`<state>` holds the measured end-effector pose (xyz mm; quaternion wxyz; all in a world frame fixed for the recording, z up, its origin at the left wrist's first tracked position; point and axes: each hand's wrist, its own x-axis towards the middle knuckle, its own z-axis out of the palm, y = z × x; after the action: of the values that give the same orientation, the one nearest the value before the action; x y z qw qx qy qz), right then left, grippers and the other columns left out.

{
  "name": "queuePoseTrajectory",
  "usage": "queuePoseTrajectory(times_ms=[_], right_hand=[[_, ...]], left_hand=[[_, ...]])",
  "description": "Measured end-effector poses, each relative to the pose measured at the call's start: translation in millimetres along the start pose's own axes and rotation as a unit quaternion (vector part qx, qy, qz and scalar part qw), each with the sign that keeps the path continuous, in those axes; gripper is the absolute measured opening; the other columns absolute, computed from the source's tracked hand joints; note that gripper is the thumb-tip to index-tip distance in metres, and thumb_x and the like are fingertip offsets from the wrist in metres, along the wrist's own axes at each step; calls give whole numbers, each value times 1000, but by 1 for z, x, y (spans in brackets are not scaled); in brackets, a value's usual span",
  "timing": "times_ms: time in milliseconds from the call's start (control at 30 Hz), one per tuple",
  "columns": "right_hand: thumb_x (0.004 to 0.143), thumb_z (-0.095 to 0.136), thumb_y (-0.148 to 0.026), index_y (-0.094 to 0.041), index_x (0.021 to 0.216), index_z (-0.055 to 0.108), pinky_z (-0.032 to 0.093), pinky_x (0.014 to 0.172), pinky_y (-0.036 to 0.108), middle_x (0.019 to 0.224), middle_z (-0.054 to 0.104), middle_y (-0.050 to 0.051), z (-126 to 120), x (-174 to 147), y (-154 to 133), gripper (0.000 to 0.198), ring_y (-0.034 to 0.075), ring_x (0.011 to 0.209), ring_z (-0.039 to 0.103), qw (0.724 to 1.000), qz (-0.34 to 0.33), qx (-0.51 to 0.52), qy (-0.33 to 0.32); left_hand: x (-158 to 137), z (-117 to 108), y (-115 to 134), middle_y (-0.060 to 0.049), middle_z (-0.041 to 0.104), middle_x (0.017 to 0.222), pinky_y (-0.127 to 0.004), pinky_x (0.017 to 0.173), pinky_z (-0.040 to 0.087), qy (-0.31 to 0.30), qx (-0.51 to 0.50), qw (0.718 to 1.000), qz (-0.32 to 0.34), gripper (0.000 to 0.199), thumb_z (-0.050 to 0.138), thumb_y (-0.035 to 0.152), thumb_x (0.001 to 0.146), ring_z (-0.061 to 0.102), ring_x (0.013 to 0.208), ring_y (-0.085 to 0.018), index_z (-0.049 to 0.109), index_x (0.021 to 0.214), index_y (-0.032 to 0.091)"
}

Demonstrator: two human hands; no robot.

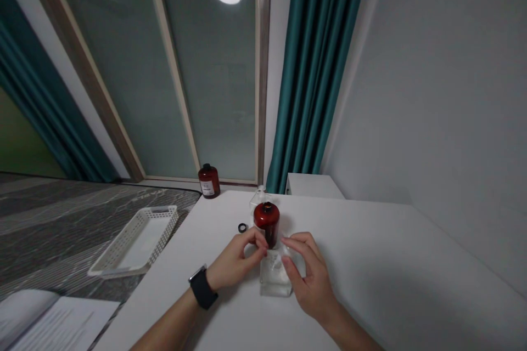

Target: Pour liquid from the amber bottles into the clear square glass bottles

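A square clear glass bottle (pixel 275 283) stands on the white table between my hands. Just behind it is a dark red-brown bottle (pixel 268 219), upright, with no cap on its narrow neck. My left hand (pixel 241 258), wearing a black watch, has thumb and index finger nearly together at the left of the glass bottle's top; what they pinch, if anything, is too small to tell. The thumb and fingers of my right hand (pixel 308 274) curve around a small clear piece (pixel 287 249) over the glass bottle's right side. A black ring-shaped cap (pixel 242 227) lies left of the brown bottle.
Another clear glass bottle (pixel 260 197) stands behind the brown one. A second brown bottle (pixel 209 182), capped and labelled, is at the table's far left corner. To the left, a white perforated basket (pixel 110 272) and an open book (pixel 66 323) lie on a grey patterned surface.
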<state>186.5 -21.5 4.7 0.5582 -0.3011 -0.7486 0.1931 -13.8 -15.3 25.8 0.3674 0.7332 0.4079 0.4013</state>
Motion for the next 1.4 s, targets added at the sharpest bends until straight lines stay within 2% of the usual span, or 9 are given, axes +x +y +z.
queuePoseTrajectory(times_ms=[133, 300, 533, 733, 900, 1133, 1400], right_hand=[[92, 56, -17, -28, 117, 62, 51, 83, 36, 102, 56, 6, 1, -1, 2, 29, 22, 97, 58, 999, 12, 13, 36], [94, 54, -23, -25, 114, 60, 48, 84, 36, 102, 53, 6, 0, 2, 6, 21, 22, 95, 56, 992, 71, 35, 96], [94, 55, -34, -21, 113, 59, 48, 76, 32, 99, 56, 5, 0, 7, 6, 24, 19, 84, 56, 978, 158, 72, 113], [88, 60, -44, -19, 109, 61, 48, 63, 29, 86, 61, 3, -1, 12, 7, 32, 17, 70, 56, 960, 233, 104, 113], [87, 61, -45, -19, 107, 61, 46, 59, 27, 80, 59, 1, -2, 13, 9, 33, 16, 65, 54, 958, 241, 104, 115], [87, 62, -46, -18, 109, 61, 46, 60, 27, 82, 60, 2, -3, 13, 11, 35, 16, 66, 54, 957, 245, 112, 106], [88, 60, -44, -18, 109, 61, 44, 57, 26, 76, 57, 0, -4, 13, 10, 33, 15, 63, 52, 963, 229, 100, 105]], left_hand=[[0, 0, 3, -5, 64, 87, -29, 76, 46, -2, 10, 1000, -3, 14, 55, 28, 92, 59, 81, -18, 62, 90, 15], [0, -1, 4, -5, 65, 88, -29, 76, 47, -2, 21, 1000, 1, 15, 55, 27, 92, 60, 82, -18, 63, 90, 15], [0, -1, 3, -6, 66, 87, -28, 75, 47, -8, 36, 999, 1, 16, 55, 27, 93, 61, 81, -18, 64, 89, 15], [1, -1, 5, -6, 67, 88, -28, 76, 47, -9, 41, 999, 0, 14, 56, 26, 92, 61, 83, -18, 65, 90, 15], [1, -2, 6, -5, 67, 86, -28, 76, 47, -7, 45, 999, 7, 16, 55, 27, 93, 61, 81, -18, 64, 87, 15], [1, -1, 5, -5, 67, 86, -28, 75, 47, -5, 50, 999, 13, 16, 54, 27, 92, 60, 80, -18, 64, 87, 16], [0, -1, 4, -5, 67, 86, -28, 74, 47, -6, 55, 998, 15, 19, 53, 30, 95, 61, 80, -18, 65, 88, 16]])
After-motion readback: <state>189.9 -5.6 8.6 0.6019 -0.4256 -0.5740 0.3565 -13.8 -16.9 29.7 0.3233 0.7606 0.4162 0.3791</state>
